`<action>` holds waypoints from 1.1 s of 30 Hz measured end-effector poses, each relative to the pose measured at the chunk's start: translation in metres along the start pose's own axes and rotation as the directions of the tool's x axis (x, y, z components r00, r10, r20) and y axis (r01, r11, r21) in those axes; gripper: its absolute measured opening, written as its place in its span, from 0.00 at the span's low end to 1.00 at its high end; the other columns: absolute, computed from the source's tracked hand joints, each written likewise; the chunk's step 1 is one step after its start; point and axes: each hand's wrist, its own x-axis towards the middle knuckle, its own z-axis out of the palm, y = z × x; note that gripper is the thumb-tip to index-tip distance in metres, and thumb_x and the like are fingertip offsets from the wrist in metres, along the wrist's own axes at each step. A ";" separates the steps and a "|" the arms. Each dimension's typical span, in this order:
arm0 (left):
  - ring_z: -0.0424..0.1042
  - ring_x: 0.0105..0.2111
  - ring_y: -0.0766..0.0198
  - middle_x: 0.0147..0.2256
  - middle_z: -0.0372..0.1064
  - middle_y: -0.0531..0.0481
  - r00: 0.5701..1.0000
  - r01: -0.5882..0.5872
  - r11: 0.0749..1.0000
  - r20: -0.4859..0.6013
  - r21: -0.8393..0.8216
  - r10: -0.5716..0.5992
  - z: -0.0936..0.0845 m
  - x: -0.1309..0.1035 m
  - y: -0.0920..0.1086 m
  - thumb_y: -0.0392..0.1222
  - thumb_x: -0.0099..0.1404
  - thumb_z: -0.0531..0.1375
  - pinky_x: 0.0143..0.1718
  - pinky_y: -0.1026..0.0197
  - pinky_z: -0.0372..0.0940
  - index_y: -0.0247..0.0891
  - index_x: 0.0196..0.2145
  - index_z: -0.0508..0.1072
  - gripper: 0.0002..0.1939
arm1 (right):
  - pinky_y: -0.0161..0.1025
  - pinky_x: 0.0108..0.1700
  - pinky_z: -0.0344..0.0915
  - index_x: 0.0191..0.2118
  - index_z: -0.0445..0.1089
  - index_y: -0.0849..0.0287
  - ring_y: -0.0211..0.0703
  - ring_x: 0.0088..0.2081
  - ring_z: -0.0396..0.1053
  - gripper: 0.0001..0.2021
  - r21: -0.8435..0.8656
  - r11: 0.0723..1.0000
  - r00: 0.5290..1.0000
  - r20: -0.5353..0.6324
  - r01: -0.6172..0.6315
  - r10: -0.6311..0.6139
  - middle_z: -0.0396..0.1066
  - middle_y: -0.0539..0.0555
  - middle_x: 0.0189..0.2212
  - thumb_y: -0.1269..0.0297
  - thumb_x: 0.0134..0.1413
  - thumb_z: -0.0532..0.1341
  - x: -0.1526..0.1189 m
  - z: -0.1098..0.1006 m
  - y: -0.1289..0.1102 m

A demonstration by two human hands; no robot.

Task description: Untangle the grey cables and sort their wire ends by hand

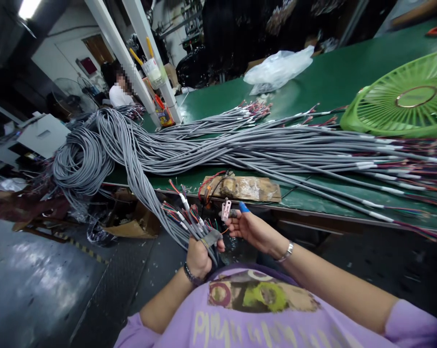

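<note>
My left hand [199,257] is closed around a bundle of grey cables [173,231], just under their stripped ends. A grey band [210,238] wraps the bundle at my fingers. Coloured wires [182,200] and white sleeves fan out above the grip. To the right, my right hand [252,231] is half curled, its blue-wrapped thumb apart from the fingers. Beside its index fingertip is a small pale pink clip-like piece [226,210]; whether they touch is unclear. Behind it, a worn wooden block [252,188] with red and black leads lies at the bench edge.
Long grey cables [204,150] lie across the green bench [211,104], with coils [82,157] at the left. A green fan [414,96] stands at right and a plastic bag [279,70] at the back. Below the bench is a cardboard box [134,224]. Another person [120,92] is in the background.
</note>
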 end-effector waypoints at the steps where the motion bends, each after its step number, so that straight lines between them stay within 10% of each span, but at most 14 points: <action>1: 0.63 0.15 0.70 0.14 0.65 0.51 1.000 0.005 1.000 0.017 0.003 -0.005 0.001 0.002 0.001 0.43 0.47 0.64 0.19 0.66 0.59 0.32 0.17 0.71 0.11 | 0.34 0.29 0.63 0.31 0.69 0.60 0.36 0.26 0.65 0.19 -0.005 1.000 1.000 0.014 0.004 -0.004 0.70 0.53 0.27 0.46 0.50 0.60 0.003 0.002 -0.004; 15: 0.61 0.13 0.70 0.13 0.64 0.52 0.992 0.076 0.997 0.100 0.022 -0.078 0.005 0.018 -0.002 0.42 0.43 0.64 0.17 0.65 0.57 0.32 0.18 0.72 0.10 | 0.34 0.28 0.61 0.26 0.71 0.61 0.35 0.25 0.64 0.19 -0.012 0.986 0.982 -0.085 0.168 -0.169 0.70 0.52 0.23 0.48 0.37 0.69 0.016 0.019 -0.009; 33: 0.63 0.17 0.71 0.15 0.66 0.53 0.986 -0.146 0.989 -0.080 -0.031 0.143 0.004 -0.006 -0.007 0.45 0.49 0.66 0.20 0.68 0.59 0.34 0.19 0.71 0.12 | 0.30 0.26 0.63 0.31 0.71 0.61 0.33 0.25 0.64 0.16 0.004 0.997 0.997 0.000 0.073 -0.073 0.70 0.52 0.26 0.51 0.54 0.59 0.010 0.019 -0.009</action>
